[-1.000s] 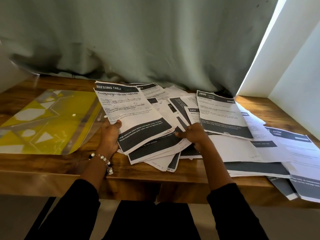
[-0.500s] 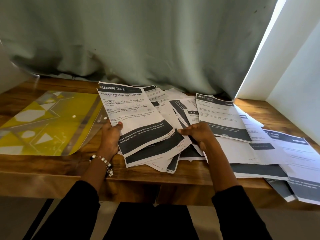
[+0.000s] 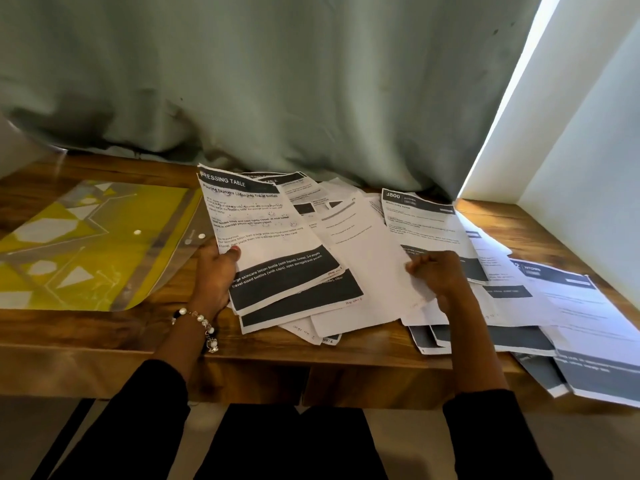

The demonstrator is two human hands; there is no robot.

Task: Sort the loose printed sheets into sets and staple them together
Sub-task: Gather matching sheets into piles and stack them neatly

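Your left hand [image 3: 216, 271] has its thumb laid on the face of the "DRESSING TABLE" sheet [image 3: 266, 237], and the fingers curl behind it, so you grip the left edge of a small fanned bundle with that sheet on top. The bundle tilts up off the wooden desk [image 3: 104, 337], its dark bottom bands stepped one under the other. A beaded bracelet [image 3: 201, 322] sits on that wrist, and black sleeves cover both forearms.

Your right hand [image 3: 438, 275] is curled tight, pinching the right edge of a mostly white sheet [image 3: 367, 265] that lies just right of the "DRESSING TABLE" sheet and overlaps the pages beneath.

Further right of the "DRESSING TABLE" sheet, the loose printed sheets [image 3: 512, 306] spread across the desk in a rough overlapping heap; one headed "3800" [image 3: 426, 220] lies on top behind your right hand, and the farthest pages hang over the desk's front edge.

To the left of the "DRESSING TABLE" sheet a yellow plastic folder [image 3: 86, 244] with a clear flap lies flat on the desk. Behind it all hangs a grey-green curtain [image 3: 277, 81].
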